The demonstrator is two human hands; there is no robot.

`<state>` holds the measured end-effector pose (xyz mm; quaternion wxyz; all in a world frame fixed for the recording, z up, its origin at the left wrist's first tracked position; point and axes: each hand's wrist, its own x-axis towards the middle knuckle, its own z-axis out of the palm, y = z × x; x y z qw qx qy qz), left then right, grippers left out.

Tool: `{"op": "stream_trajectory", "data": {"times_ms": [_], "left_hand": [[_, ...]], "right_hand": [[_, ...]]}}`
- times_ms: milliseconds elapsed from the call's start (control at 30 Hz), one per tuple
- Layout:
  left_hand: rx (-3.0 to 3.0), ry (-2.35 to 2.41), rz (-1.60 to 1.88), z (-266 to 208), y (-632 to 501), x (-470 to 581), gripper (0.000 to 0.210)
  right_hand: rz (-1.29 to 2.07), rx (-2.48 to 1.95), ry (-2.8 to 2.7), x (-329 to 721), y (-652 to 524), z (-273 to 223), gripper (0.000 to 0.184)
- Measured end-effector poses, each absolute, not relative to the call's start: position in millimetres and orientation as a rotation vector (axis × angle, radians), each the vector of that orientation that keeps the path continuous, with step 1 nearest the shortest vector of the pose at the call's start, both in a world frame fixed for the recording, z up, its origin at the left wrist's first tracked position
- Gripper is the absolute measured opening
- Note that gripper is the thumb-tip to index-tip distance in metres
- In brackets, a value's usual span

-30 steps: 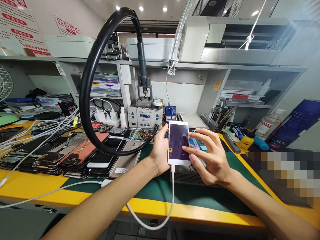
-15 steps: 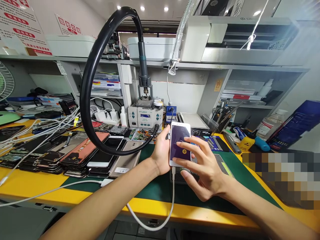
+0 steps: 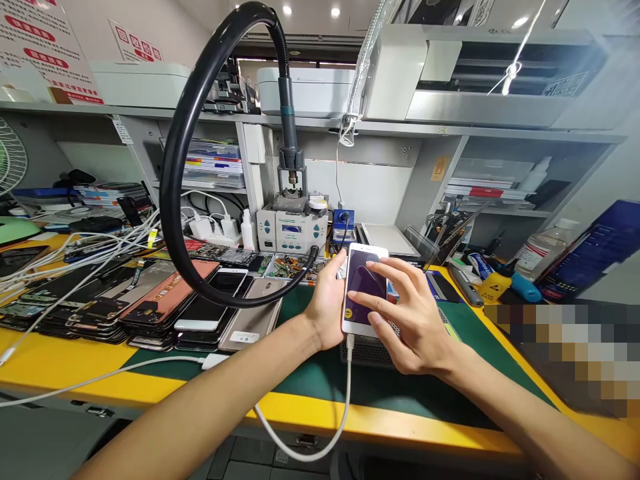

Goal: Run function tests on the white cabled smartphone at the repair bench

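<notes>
Cluttered bench point(image 3: 400, 425): left hand point(image 3: 326, 308) grips white phone point(image 3: 364, 281); right hand point(image 3: 413, 320), holding nothing, likely working screen point(image 3: 357, 269); next touch needs steadiness.

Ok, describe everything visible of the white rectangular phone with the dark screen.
The white rectangular phone has rounded corners and a dark, glossy screen; its back is hidden. A small round yellow mark shows low on the screen's left. The bare left hand grips its left edge, screen facing the camera, above the green mat. The bare right hand, spread open, overlaps the screen; contact is unclear. A white cable is plugged into its bottom edge.
</notes>
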<state>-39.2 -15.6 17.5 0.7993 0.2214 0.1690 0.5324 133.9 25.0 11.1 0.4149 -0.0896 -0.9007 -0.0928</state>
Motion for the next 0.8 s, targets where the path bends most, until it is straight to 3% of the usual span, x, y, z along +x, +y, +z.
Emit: {"op": "stream_trajectory", "data": {"times_ms": [600, 800], "left_hand": [[0.562, 0.470, 1.053, 25.2, -20.5, -41.8, 0.076], [0.583, 0.536, 1.091, 27.0, -21.1, -39.8, 0.076]], "right_hand": [[-0.428, -0.419, -1.900, 148.0, 48.8, 28.2, 0.029], [-0.329, -0.407, -1.813, 146.1, 51.1, 26.2, 0.014]]}}
